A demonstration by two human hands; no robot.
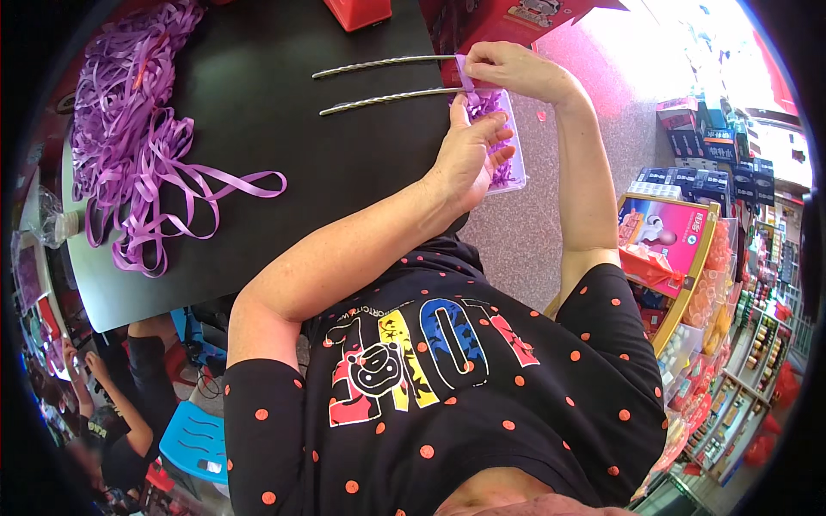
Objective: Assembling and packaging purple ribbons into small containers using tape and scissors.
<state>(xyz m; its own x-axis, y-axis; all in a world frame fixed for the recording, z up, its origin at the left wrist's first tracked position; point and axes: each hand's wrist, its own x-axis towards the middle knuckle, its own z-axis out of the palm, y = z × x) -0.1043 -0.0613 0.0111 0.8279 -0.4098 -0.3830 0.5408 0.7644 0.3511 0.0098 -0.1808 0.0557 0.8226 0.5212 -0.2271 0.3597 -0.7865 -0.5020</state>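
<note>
Now the right hand (508, 70) pinches the purple ribbon (465, 77) by the upper twisted rod (383, 64), the left hand (469, 155) sits half-curled, thumb at the lower rod (387, 101), its grip unclear, with that ribbon spanning the rods between both hands.

Okay so the two rods (379, 64) look like bare shiny metal, with a twisted, ridged surface. The purple ribbon (142, 95) seems to be smooth fabric, kinda satiny. Tabletop (284, 155) is smooth and mostly matt, just a soft glare near one corner. The box (518, 179) is see-through glossy plastic, the blue seat (191, 440) is smooth plastic too, and the black shirt (516, 456) is plain matt cloth.
</note>
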